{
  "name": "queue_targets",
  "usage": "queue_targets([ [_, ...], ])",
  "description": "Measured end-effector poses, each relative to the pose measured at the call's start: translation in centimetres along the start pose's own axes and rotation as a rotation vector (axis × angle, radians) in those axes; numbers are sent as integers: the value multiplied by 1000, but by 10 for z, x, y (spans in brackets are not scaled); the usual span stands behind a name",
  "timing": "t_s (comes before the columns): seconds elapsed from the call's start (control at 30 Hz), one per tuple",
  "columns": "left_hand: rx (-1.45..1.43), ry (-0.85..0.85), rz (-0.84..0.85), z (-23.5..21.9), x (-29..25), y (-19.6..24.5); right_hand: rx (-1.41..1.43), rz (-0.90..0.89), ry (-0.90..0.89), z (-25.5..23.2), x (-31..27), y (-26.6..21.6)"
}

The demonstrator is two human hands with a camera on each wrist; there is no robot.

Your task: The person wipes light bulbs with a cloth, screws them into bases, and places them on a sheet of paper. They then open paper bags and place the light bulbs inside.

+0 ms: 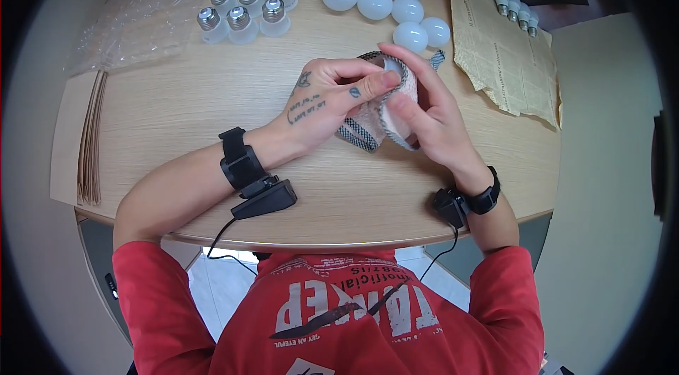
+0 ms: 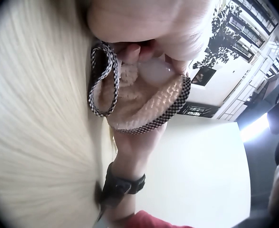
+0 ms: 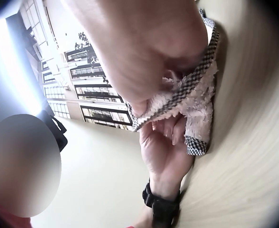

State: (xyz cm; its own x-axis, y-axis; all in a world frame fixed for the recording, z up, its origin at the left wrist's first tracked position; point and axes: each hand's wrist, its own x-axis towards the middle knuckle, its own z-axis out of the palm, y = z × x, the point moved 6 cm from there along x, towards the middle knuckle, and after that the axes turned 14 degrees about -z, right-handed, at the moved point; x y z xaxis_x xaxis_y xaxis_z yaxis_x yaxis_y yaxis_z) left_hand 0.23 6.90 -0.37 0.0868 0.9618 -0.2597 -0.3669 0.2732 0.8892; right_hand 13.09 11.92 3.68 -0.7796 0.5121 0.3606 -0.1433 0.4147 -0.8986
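Note:
Both hands meet over the desk around a pale, fluffy cloth (image 1: 368, 117) with black-and-white checked edging. A smooth white bulb cover (image 2: 156, 71) shows within its fold in the left wrist view. My left hand (image 1: 315, 96) pinches the cover, its thumb lying across the white surface and its other fingers partly hidden. Curled around the cloth from the right, my right hand (image 1: 435, 117) has its thumb pressed on the checked edge. In the right wrist view, a checked cloth corner (image 3: 196, 145) hangs down beside the left palm.
Several bulb bases (image 1: 240, 18) with screw caps stand at the back left. Rows of round white covers (image 1: 375, 4) lie behind the hands. Small assembled bulbs (image 1: 513, 7) rest on brown printed paper (image 1: 495, 57). Clear plastic wrap (image 1: 141, 14) and folded cardboard (image 1: 78, 138) lie left.

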Motion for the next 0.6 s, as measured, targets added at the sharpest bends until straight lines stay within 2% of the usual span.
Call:
queue_targets([
  [0.07, 43, 7, -30, 3, -2, 2, -166, -91, -75, 1, 2, -1],
  [0.2, 170, 14, -25, 5, -2, 4, -190, -71, -26, 4, -2, 6],
  [0.3, 92, -77, -20, 5, 2, -1, -251, -87, -13, 2, -2, 4],
  [0.37, 129, -68, -27, 7, 1, -1, -357, -112, -28, -1, -1, -1],
  [0.47, 160, -64, -37, 8, -1, -1, -314, -108, 27, -5, -2, 3],
  [0.57, 200, -95, -49, 8, 0, -1, -243, 48, 79, -10, -5, 11],
  [0.6, 217, -109, -53, 8, 1, -2, -234, 36, 97, -11, -5, 11],
])
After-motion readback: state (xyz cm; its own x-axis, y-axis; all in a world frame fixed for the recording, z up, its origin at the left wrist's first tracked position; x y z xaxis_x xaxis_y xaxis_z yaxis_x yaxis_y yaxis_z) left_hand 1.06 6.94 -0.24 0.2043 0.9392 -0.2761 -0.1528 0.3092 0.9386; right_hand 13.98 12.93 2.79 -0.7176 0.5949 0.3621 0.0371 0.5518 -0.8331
